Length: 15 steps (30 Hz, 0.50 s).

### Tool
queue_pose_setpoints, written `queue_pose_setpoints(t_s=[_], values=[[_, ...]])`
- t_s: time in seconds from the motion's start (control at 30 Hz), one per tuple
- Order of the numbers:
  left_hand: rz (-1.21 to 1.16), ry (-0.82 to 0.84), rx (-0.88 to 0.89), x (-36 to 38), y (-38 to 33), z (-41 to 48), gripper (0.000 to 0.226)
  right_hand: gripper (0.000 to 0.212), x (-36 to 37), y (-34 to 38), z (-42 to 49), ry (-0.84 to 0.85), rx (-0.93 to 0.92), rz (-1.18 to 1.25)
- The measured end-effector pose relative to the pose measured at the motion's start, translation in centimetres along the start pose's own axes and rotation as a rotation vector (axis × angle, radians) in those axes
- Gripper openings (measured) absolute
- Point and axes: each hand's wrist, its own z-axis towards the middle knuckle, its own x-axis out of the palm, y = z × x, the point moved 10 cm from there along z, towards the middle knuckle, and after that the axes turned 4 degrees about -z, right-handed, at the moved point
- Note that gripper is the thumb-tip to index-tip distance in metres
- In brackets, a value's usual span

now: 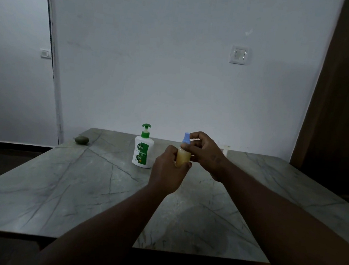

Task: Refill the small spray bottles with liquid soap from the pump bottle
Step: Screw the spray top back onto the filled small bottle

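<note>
A white pump bottle with a green pump head and green label stands upright on the grey marble table. Just right of it, above the table, my left hand grips the body of a small spray bottle filled with yellowish liquid. My right hand pinches the bottle's neck just below its blue spray top. Another small pale object shows behind my right hand, mostly hidden.
A dark rounded stone-like lump lies near the table's far left corner. A white wall stands right behind the table, with a dark wooden panel at the right. The table's near edge runs across the lower part of the view.
</note>
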Motion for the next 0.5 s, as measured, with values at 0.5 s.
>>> queue_pose_setpoints(t_s=[0.5], values=[[0.021,0.012,0.001,1.1,0.5,-0.2,0.035,0.023,-0.4,-1.3,-0.2,0.014,0.023,0.078]])
